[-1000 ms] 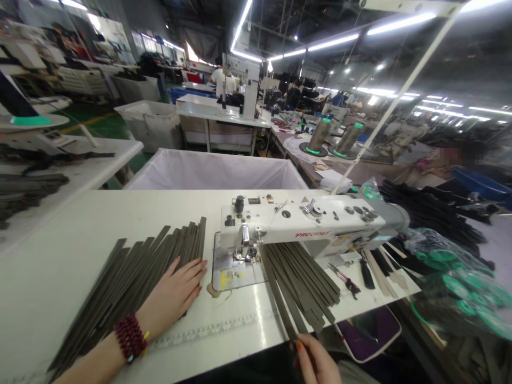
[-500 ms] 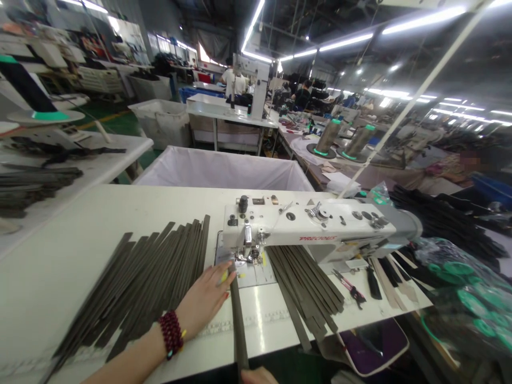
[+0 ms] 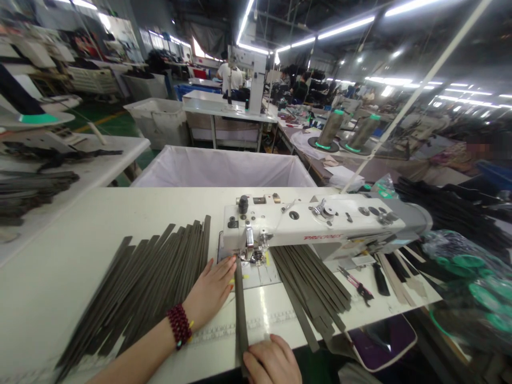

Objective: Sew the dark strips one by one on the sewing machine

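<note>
One grey strip (image 3: pixel 240 304) runs from the table's near edge to the sewing machine (image 3: pixel 304 226) presser foot. The left hand (image 3: pixel 212 288) lies flat, fingers together, against its far end; the right hand (image 3: pixel 272 365) presses its near end, fingers curled. Two strip piles flank it: left pile (image 3: pixel 140 288), right pile (image 3: pixel 312 288). Bare tabletop (image 3: pixel 60 234) lies far left.

White sewing machine (image 3: pixel 316 224) on a white table (image 3: pixel 80 224). One grey strip (image 3: pixel 240 304) runs from the presser foot toward the near edge. Left hand (image 3: pixel 211 290) lies flat, fingertips touching the strip's far end. Right hand (image 3: pixel 272 362) presses its near end. Fanned strip pile (image 3: pixel 140 288) at left; second pile (image 3: pixel 312 282) at right under the machine arm. Snips (image 3: pixel 354 282) further right. White-lined bin (image 3: pixel 224 168) beyond the table.
</note>
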Demonstrator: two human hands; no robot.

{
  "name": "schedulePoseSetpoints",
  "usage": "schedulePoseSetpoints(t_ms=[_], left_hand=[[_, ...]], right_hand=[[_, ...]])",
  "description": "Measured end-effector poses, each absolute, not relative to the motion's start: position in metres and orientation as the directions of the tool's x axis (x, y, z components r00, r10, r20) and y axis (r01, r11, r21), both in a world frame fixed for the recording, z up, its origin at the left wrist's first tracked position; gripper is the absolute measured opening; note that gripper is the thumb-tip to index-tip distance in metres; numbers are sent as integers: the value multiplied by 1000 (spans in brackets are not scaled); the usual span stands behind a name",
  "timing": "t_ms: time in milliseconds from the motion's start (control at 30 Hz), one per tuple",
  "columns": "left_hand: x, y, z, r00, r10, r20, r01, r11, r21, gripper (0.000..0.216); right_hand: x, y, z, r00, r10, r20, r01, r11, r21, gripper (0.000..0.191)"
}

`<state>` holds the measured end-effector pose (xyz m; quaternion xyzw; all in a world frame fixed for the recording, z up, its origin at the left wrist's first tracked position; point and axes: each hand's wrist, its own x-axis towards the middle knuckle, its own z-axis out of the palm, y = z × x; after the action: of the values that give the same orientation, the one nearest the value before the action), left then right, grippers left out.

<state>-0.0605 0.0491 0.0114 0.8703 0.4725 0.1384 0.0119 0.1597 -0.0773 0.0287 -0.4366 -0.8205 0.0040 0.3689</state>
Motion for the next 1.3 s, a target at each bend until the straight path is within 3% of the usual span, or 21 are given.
schedulePoseSetpoints(t_ms=[200,367,900,1300], left_hand=[[-59,47,9,496,836,236,826,-538,170,45],[-58,49,10,485,845,226,836,-523,164,45],[-58,59,15,485,859,163,849,-507,147,42],[-58,61,16,494,856,155,848,-513,130,38]], right_hand=[[157,-71,21,-217,648,730,693,629,-352,22],[164,-59,47,-340,669,661,669,666,-329,23],[157,-17,51,-354,777,520,659,602,-451,17],[147,25,35,-464,762,453,771,599,-218,6]])
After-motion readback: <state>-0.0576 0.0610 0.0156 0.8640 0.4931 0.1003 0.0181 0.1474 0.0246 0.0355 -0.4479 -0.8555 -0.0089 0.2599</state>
